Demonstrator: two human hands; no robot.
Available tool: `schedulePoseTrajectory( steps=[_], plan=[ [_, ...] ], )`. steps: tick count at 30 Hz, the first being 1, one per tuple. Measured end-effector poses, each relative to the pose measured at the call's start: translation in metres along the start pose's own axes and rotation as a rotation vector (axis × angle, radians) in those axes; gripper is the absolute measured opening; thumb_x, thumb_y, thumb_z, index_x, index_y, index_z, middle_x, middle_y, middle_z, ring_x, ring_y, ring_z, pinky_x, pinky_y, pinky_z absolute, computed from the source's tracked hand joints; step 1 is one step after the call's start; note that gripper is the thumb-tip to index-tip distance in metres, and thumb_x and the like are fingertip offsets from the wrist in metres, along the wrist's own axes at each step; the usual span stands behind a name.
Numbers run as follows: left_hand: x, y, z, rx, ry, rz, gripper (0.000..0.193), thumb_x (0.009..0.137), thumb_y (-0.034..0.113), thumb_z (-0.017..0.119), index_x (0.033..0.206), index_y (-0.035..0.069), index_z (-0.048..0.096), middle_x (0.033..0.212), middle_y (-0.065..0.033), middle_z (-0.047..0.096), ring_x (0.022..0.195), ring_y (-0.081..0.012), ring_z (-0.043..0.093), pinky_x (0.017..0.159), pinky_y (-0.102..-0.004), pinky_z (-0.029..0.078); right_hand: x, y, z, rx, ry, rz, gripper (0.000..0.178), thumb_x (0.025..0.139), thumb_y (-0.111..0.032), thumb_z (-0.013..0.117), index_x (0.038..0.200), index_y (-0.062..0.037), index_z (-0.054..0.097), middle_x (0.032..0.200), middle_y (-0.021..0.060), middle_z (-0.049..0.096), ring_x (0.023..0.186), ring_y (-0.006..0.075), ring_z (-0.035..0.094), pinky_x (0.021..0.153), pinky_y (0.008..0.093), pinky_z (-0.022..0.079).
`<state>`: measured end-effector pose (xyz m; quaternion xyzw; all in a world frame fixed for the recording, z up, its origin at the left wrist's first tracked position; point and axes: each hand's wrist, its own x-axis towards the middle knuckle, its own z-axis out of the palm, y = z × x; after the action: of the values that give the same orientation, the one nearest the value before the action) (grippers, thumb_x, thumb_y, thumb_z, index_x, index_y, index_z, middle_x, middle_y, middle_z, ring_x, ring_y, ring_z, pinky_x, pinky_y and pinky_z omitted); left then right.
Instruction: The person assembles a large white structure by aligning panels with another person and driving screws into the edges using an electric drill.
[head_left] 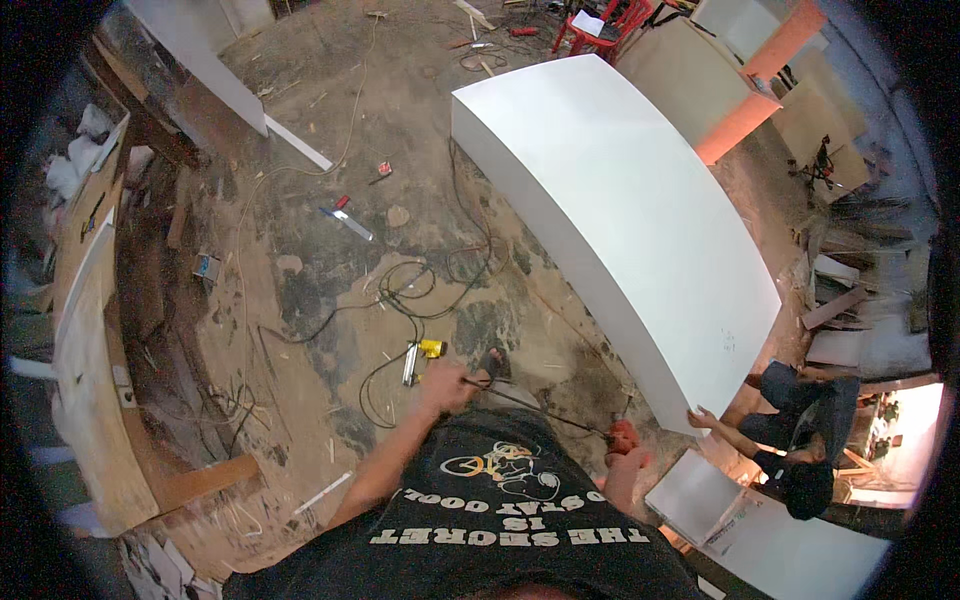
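Observation:
My left hand point(447, 387) is closed around a black cord point(550, 412), low in front of my body. The cord runs rightward to a red power tool point(622, 436), whose exact kind is hard to make out. Wrapped about that tool is my right hand point(628, 460), close to the near end of a long white cabinet-like box point(610, 190). On the floor just beyond my left hand lies a yellow and silver tool point(432, 348). A co-worker's hand point(703, 418) touches the near corner of the white box.
The co-worker point(800, 440) crouches at the right beside white panels point(790, 540). Looped cable point(408, 282) and a handsaw-like blade point(350, 222) lie on the dusty floor. A workbench point(95, 400) stands at left, a red chair point(610, 28) at the back. Board scraps point(840, 305) pile up far right.

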<state>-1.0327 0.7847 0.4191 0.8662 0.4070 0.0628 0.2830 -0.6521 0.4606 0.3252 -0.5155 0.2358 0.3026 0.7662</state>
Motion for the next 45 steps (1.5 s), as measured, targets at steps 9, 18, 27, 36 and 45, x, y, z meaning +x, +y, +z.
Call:
schedulePoseTrajectory(
  steps=[9,18,27,36,45],
  plan=[
    [0.079,-0.131,-0.118,0.239,0.285,-0.384,0.018,0.075,0.025,0.063,0.084,0.009,0.064,0.087,-0.0148,0.063,0.086,-0.0344,0.058,0.076,-0.0471,0.043,-0.012,0.05,0.114,-0.021,0.162,0.094,0.035,0.081,-0.024,0.062,0.104,0.0022,0.061,0.073,0.0076,0.054,0.058,0.026,0.05,0.06,0.0365,0.053],
    [0.244,-0.164,-0.223,0.211,0.688,-0.276,0.023,0.079,0.026,0.064,0.089,0.006,0.063,0.086,-0.0155,0.063,0.081,-0.0337,0.06,0.072,-0.0466,0.044,0.003,0.069,0.118,-0.061,0.062,0.143,0.033,0.081,-0.018,0.06,0.107,-0.002,0.049,0.076,0.0109,0.057,0.059,0.0241,0.056,0.05,0.0347,0.047],
    [0.339,-0.258,-0.186,-0.085,0.363,-0.265,0.029,0.081,0.03,0.063,0.09,0.002,0.063,0.082,-0.0196,0.063,0.08,-0.0382,0.061,0.07,-0.0457,0.047,-0.071,0.103,0.169,-0.533,0.219,0.117,0.033,0.08,-0.017,0.061,0.107,-0.002,0.049,0.075,0.0111,0.057,0.059,0.0244,0.056,0.05,0.0354,0.047],
    [0.315,-0.376,-0.134,0.489,-0.978,0.052,0.027,0.08,0.026,0.06,0.095,0.006,0.071,0.095,-0.0173,0.068,0.093,-0.0336,0.063,0.08,-0.043,0.049,-0.194,0.181,0.239,-0.785,0.283,0.236,0.034,0.079,-0.017,0.061,0.107,-0.0019,0.05,0.075,0.0113,0.057,0.059,0.0247,0.057,0.05,0.0362,0.048],
    [0.355,-0.279,-0.072,0.322,-1.058,0.076,0.031,0.081,0.033,0.061,0.098,0.009,0.07,0.098,-0.0149,0.068,0.092,-0.035,0.063,0.08,-0.0416,0.05,-0.282,0.249,0.219,-0.65,0.507,0.354,0.034,0.079,-0.017,0.062,0.107,-0.0018,0.05,0.074,0.0115,0.057,0.059,0.025,0.057,0.05,0.0369,0.048]
  ],
)
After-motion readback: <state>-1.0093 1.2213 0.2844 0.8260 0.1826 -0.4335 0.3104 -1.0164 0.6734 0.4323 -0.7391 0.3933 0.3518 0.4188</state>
